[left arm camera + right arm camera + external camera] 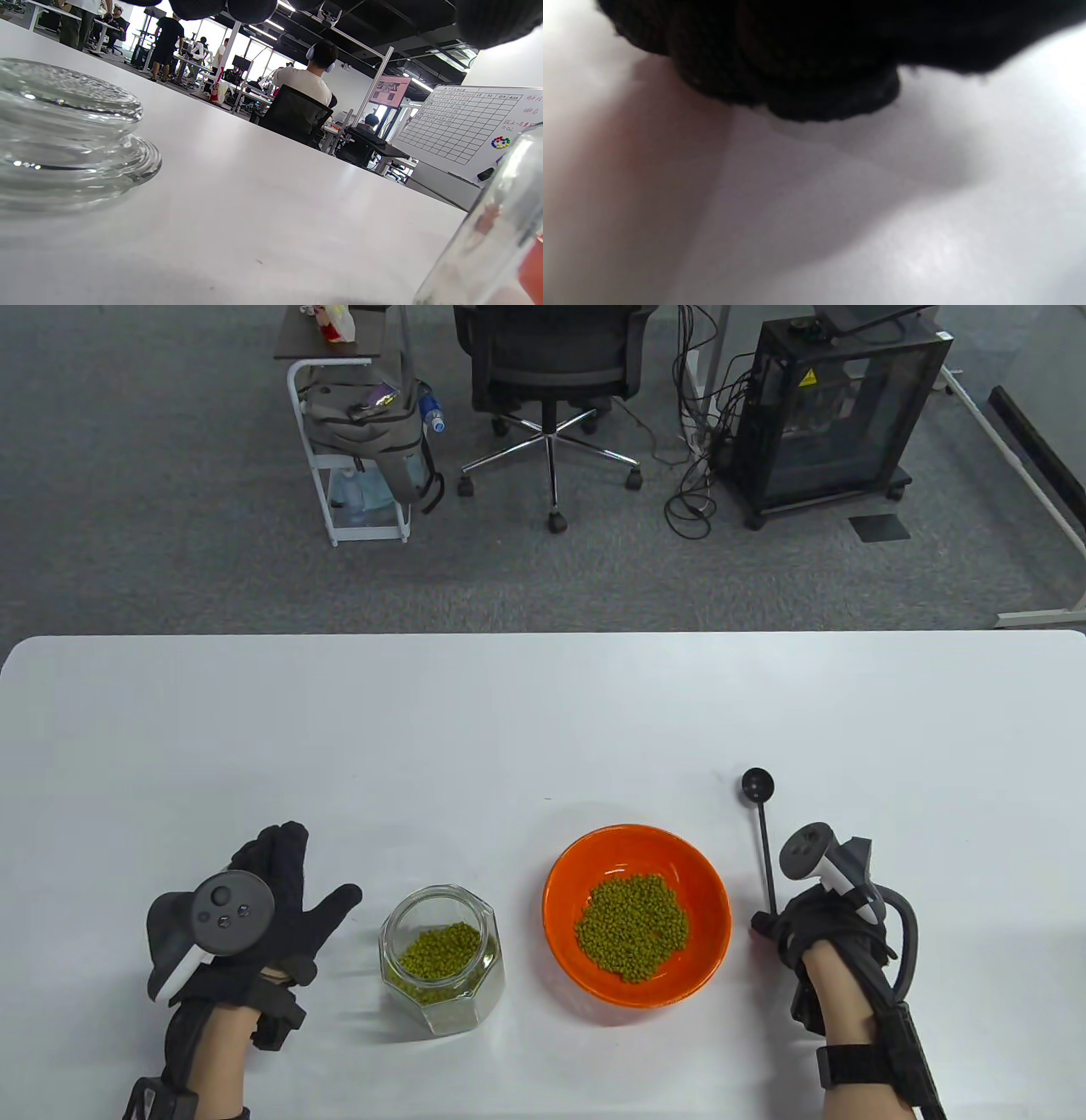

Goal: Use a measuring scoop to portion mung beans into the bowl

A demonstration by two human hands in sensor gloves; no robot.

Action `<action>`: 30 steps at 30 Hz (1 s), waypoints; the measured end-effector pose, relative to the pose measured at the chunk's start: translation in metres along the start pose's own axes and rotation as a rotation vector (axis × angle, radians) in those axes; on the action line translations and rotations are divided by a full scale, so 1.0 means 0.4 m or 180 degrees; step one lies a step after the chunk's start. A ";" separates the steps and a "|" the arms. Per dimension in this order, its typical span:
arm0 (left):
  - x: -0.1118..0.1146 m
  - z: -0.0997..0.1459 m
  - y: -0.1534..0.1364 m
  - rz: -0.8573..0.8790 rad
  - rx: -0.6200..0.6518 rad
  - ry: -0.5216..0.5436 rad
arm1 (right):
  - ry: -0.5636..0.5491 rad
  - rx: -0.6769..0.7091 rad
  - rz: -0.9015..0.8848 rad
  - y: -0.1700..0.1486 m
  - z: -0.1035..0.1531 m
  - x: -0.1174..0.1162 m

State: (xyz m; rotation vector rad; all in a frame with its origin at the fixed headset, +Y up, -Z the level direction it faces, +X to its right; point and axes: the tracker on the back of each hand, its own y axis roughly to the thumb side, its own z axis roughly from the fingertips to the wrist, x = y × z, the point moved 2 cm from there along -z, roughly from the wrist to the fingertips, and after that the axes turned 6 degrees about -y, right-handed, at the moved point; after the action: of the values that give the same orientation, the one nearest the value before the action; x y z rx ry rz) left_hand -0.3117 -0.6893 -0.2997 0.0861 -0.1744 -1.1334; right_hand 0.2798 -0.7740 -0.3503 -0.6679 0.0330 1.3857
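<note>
A good heap of mung beans already sits in the orange bowl, so I judge most of the portioning done. The glass jar beside it, to the left, is open and holds only a shallow layer of beans at the bottom. Whether another scoop is wanted I cannot say from here; if not, what is left is to let go of the scoop and perhaps put the glass lid back on the jar — it lies on the table off to my left, seen only from the left wrist.

The scoop lies just right of the bowl, its small round cup pointing away from me and looking empty, its handle running back to my right hand. That hand rests low by the table, fingers curled at the handle's end, and I seem to be pinching it — the right wrist view is too dark and blurred to confirm the grip.

My left hand hovers left of the jar, near it but not touching, palm down, fingers straight and thumb spread wide toward the jar, holding nothing.
</note>
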 end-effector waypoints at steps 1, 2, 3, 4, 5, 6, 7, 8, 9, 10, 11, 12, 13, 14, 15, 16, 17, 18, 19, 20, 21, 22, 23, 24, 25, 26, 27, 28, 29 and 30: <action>0.000 0.000 0.000 0.0000 -0.0001 0.0004 | 0.0002 0.0001 -0.0009 -0.001 0.000 0.000; 0.000 0.000 -0.001 0.0003 -0.0003 0.0003 | -0.0007 -0.0001 -0.0012 -0.001 0.000 0.000; 0.000 0.000 -0.001 0.0004 -0.0005 -0.0001 | -0.0005 0.0005 -0.0013 -0.001 -0.001 0.000; 0.000 0.000 -0.001 0.0006 -0.0006 -0.0002 | 0.0000 0.0004 -0.0024 -0.002 -0.001 -0.001; 0.000 0.000 -0.001 0.0007 -0.0005 -0.0001 | -0.0003 0.0004 -0.0026 -0.002 -0.001 0.000; 0.000 0.000 -0.001 0.0007 -0.0005 -0.0003 | -0.0002 0.0009 -0.0029 -0.002 -0.001 0.000; 0.000 0.000 -0.001 0.0007 -0.0005 -0.0003 | 0.0000 0.0010 -0.0032 -0.003 -0.001 -0.001; 0.000 0.000 -0.001 0.0006 -0.0004 -0.0001 | 0.0002 0.0012 -0.0031 -0.003 -0.001 -0.001; 0.000 0.000 -0.001 0.0008 -0.0004 -0.0001 | 0.0006 0.0016 -0.0040 -0.003 -0.001 -0.001; 0.000 0.000 -0.002 0.0009 -0.0004 -0.0002 | 0.0007 0.0017 -0.0043 -0.004 -0.001 -0.001; 0.000 0.000 -0.002 0.0009 -0.0003 -0.0002 | 0.0006 0.0022 -0.0041 -0.004 0.000 -0.001; -0.001 0.000 -0.002 0.0009 -0.0002 0.0003 | -0.0002 0.0028 -0.0042 -0.004 0.000 0.000; -0.001 0.000 -0.002 0.0010 0.0000 0.0010 | -0.0016 0.0038 -0.0056 -0.004 0.002 0.003; -0.001 0.000 -0.003 0.0012 0.0001 0.0011 | -0.0037 0.0040 -0.0065 -0.003 0.004 0.005; -0.002 0.000 -0.003 0.0015 0.0002 0.0014 | -0.0048 0.0054 -0.0061 -0.003 0.006 0.008; -0.002 0.000 -0.003 0.0014 0.0003 0.0017 | -0.0062 0.0065 -0.0083 -0.003 0.008 0.011; -0.002 0.001 -0.003 0.0014 0.0004 0.0021 | -0.0081 0.0081 -0.0102 -0.003 0.011 0.015; -0.003 0.001 -0.004 0.0015 0.0005 0.0027 | -0.0088 0.0091 -0.0115 -0.003 0.013 0.017; -0.004 0.002 -0.004 0.0018 0.0007 0.0037 | -0.0112 0.0098 -0.0137 -0.004 0.016 0.021; -0.006 0.002 -0.004 0.0021 0.0008 0.0045 | -0.0129 0.0109 -0.0147 -0.004 0.019 0.026; -0.008 0.003 -0.005 0.0021 0.0009 0.0060 | -0.0168 0.0117 -0.0170 -0.005 0.022 0.031; -0.010 0.005 -0.006 0.0020 0.0007 0.0081 | -0.0211 0.0131 -0.0202 -0.007 0.027 0.037; -0.011 0.005 -0.006 0.0021 0.0006 0.0088 | -0.0249 0.0143 -0.0231 -0.008 0.030 0.042; -0.014 0.007 -0.008 0.0022 0.0002 0.0103 | -0.0334 0.0147 -0.0276 -0.010 0.035 0.051; -0.017 0.009 -0.009 0.0023 -0.0015 0.0146 | -0.0418 0.0152 -0.0305 -0.011 0.041 0.060; -0.020 0.010 -0.011 0.0022 -0.0020 0.0178 | -0.0471 0.0161 -0.0326 -0.012 0.045 0.065; -0.023 0.012 -0.012 0.0014 -0.0019 0.0197 | -0.0589 0.0165 -0.0371 -0.012 0.050 0.072; -0.024 0.012 -0.013 0.0013 -0.0023 0.0195 | -0.0644 0.0156 -0.0385 -0.013 0.053 0.075; -0.029 0.015 -0.016 0.0006 -0.0031 0.0213 | -0.0719 0.0165 -0.0394 -0.012 0.057 0.082; -0.032 0.017 -0.018 0.0008 -0.0038 0.0239 | -0.0814 0.0174 -0.0412 -0.011 0.062 0.088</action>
State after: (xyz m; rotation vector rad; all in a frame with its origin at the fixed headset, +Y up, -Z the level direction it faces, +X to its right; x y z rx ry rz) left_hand -0.3248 -0.6805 -0.2953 0.1177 -0.1007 -1.1267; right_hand 0.2824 -0.7316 -0.3421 -0.4358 -0.1723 1.3310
